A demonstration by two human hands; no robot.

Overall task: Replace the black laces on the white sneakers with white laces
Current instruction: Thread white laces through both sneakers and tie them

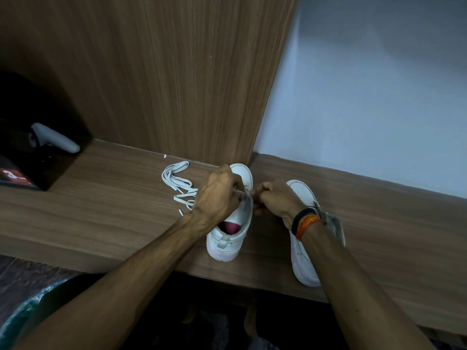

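Note:
Two white sneakers stand on a wooden shelf (101, 213), toes pointing away from me. The left sneaker (231, 238) has a pink insole showing. My left hand (218, 195) lies over its lacing area and pinches a white lace (249, 198) that runs up from the shoe. My right hand (275, 200) is curled just right of it and pinches the same lace near its end. The right sneaker (303, 193) sits partly under my right wrist. A loose white lace (178, 184) lies coiled on the shelf left of the sneakers. No black laces are visible.
A wooden panel (177, 84) rises right behind the sneakers, with a pale wall (366, 97) to its right. At far left sit a black box (22, 170) and a grey controller (54, 138). The shelf's front edge runs below the shoe heels.

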